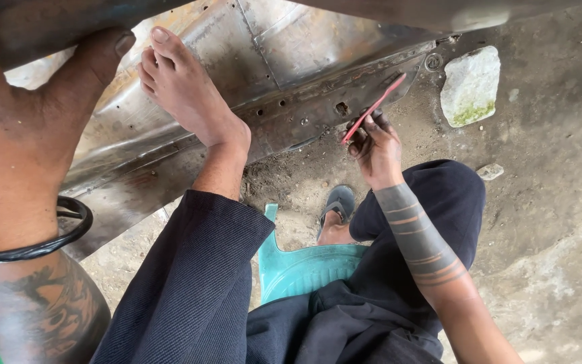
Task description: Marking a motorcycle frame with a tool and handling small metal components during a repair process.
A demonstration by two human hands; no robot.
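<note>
Right hand [374,145] pinches a red strip [376,106] against the panel [284,61]; left hand [28,114] grips the panel's top edge.

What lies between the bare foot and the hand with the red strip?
In the head view, between the bare foot and the right hand holding the red strip lies the metal panel, its rusty flange with small holes, and dirt ground below.
</note>
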